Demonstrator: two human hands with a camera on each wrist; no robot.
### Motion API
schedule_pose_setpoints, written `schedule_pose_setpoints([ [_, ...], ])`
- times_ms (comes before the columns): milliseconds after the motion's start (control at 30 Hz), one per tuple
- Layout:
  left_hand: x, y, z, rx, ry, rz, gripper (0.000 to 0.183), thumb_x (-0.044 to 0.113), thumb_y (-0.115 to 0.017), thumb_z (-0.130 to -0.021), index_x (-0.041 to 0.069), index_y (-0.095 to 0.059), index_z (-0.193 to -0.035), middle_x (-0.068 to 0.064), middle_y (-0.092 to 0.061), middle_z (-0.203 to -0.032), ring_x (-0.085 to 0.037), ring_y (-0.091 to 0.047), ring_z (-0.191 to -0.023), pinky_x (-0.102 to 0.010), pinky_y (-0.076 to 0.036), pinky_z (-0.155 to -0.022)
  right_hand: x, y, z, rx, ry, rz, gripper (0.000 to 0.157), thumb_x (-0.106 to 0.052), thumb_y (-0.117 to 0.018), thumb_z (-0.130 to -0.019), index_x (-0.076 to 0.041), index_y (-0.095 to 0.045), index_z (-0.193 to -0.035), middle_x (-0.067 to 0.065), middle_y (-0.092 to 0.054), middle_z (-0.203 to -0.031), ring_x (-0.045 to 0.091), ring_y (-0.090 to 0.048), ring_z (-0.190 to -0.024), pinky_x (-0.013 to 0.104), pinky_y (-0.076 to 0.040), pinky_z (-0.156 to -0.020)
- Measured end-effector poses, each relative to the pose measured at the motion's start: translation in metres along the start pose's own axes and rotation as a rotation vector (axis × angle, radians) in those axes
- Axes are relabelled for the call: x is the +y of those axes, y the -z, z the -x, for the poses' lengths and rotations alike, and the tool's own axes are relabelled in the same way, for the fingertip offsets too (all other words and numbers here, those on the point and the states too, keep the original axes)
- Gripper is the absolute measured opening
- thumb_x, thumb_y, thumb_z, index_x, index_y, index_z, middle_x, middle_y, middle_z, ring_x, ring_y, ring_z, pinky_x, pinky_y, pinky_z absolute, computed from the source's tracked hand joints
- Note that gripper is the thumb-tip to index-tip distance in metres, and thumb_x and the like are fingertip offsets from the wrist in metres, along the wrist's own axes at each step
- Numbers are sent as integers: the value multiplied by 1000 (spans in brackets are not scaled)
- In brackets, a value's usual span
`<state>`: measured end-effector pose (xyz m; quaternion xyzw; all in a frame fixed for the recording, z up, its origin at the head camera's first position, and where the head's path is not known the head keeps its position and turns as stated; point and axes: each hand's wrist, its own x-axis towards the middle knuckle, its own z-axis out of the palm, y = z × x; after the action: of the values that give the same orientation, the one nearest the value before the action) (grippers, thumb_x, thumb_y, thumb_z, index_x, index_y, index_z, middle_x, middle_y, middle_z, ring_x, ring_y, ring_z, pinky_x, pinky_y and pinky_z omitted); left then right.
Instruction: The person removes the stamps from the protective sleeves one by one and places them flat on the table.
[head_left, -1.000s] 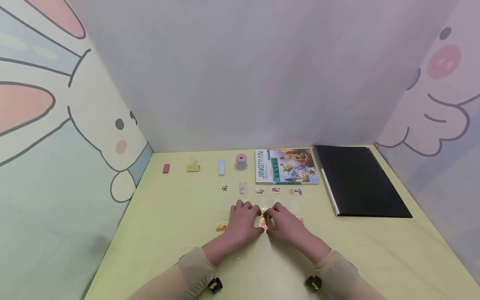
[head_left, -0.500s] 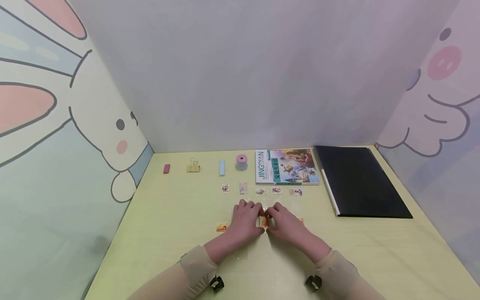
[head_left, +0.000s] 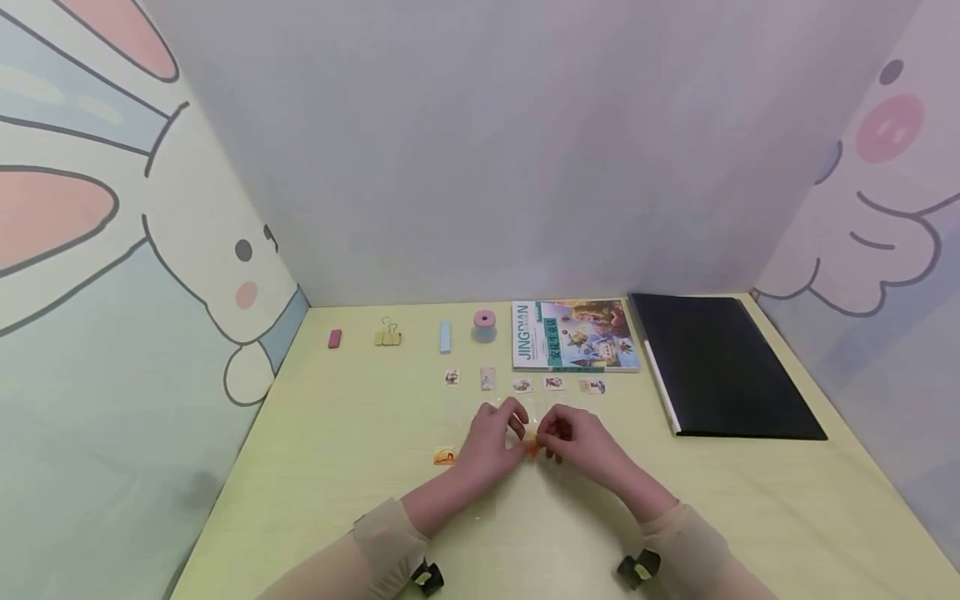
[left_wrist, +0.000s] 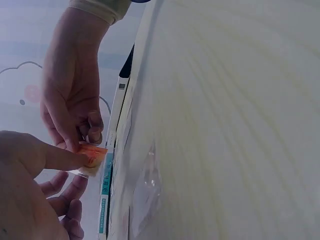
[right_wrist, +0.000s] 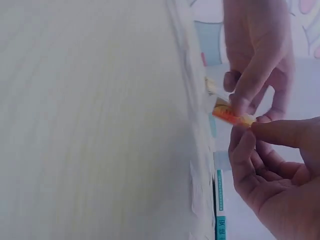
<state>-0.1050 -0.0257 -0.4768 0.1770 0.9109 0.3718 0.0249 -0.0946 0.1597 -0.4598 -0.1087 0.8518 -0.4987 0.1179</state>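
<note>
Between my two hands is a small orange printed stamp (left_wrist: 93, 159), lifted a little off the table. My left hand (head_left: 489, 446) pinches one side, its thumb lying across the stamp's face in the left wrist view. At the other edge, the thumb and curled fingers of my right hand (head_left: 583, 440) grip it. Fingers cover part of the print in every view. Another orange stamp (head_left: 444, 456) lies flat on the table to the left of my left hand. Clear plastic sleeves (left_wrist: 147, 192) lie on the table close to the hands.
Beyond the hands runs a row of several small picture stamps (head_left: 522, 385). Further back stand an eraser (head_left: 334, 339), a binder clip (head_left: 387, 336), a light blue stick (head_left: 445, 337) and a pink-topped round container (head_left: 484, 326). A book (head_left: 576, 336) and a black folder (head_left: 727, 367) lie right.
Both hands have risen slightly with the orange stamp. My right hand has turned and its fingers have curled in; the left fingers have shifted on the stamp.
</note>
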Motion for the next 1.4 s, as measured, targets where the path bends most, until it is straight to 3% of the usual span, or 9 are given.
schedule_pose_setpoints([
  [133, -2, 10, 1, -1, 31, 226, 12, 24, -69, -84, 25, -61, -93, 11, -61, -84, -13, -50, -86, -29, -41, -75, 3, 3, 3, -61, -52, -288, 18, -18, -62, -90, -2, -59, -98, 22, -65, -88, 33, -63, -75, 46, -52, -70],
  [300, -6, 19, 1, -29, 34, 422, 5, 26, -69, -84, 22, -68, -88, 6, -65, -82, -11, -55, -81, -31, -41, -73, 10, -3, 5, -161, -40, -556, 32, -25, -58, -92, 4, -54, -105, 29, -58, -98, 28, -60, -81, 38, -51, -74],
  [467, -11, 22, 2, -90, 81, 529, 9, 31, -68, -84, 25, -67, -90, 5, -64, -88, -14, -55, -87, -30, -40, -72, 11, -8, 7, -250, -14, -706, 29, -21, -52, -95, 5, -52, -109, 17, -58, -97, 21, -58, -82, 31, -49, -74],
  [600, -12, 24, 4, -139, 93, 623, 13, 30, -67, -86, 20, -67, -95, -1, -63, -91, -19, -54, -90, -30, -42, -73, 12, -11, 7, -290, -13, -765, 26, -18, -49, -97, 4, -51, -110, 13, -58, -98, 20, -58, -83, 30, -49, -74],
  [800, -11, 25, 7, -138, 99, 619, 15, 30, -68, -85, 21, -67, -96, -1, -63, -91, -19, -54, -90, -31, -40, -73, 14, -13, 7, -223, 7, -648, 27, -21, -54, -95, 3, -52, -107, 20, -61, -94, 22, -62, -76, 33, -53, -70],
  [933, -10, 24, 8, -105, 89, 491, 11, 31, -70, -83, 26, -67, -92, 7, -64, -87, -14, -54, -87, -31, -39, -75, 14, -13, 6, -82, 28, -507, 27, -20, -63, -89, -1, -52, -105, 23, -63, -85, 32, -64, -69, 44, -54, -66],
  [1067, -6, 23, 10, -57, 80, 344, 7, 29, -72, -81, 28, -67, -85, 14, -64, -81, -13, -53, -83, -31, -39, -77, 11, -12, 6, -4, 31, -420, 23, -15, -67, -86, -1, -56, -100, 22, -65, -81, 34, -65, -66, 47, -53, -66],
  [1300, 2, 25, 14, 9, 90, 268, 5, 27, -72, -82, 27, -67, -84, 13, -60, -78, -16, -51, -84, -30, -36, -77, 7, -12, 7, -27, -17, -351, 16, -13, -61, -90, -1, -64, -99, 20, -66, -81, 31, -64, -68, 48, -51, -70],
  [1400, 4, 24, 15, 17, 101, 259, 5, 28, -71, -82, 28, -67, -83, 14, -60, -78, -16, -50, -85, -31, -35, -77, 6, -14, 9, -33, -26, -307, 18, -21, -60, -91, -6, -64, -101, 18, -66, -84, 29, -63, -71, 42, -52, -71],
])
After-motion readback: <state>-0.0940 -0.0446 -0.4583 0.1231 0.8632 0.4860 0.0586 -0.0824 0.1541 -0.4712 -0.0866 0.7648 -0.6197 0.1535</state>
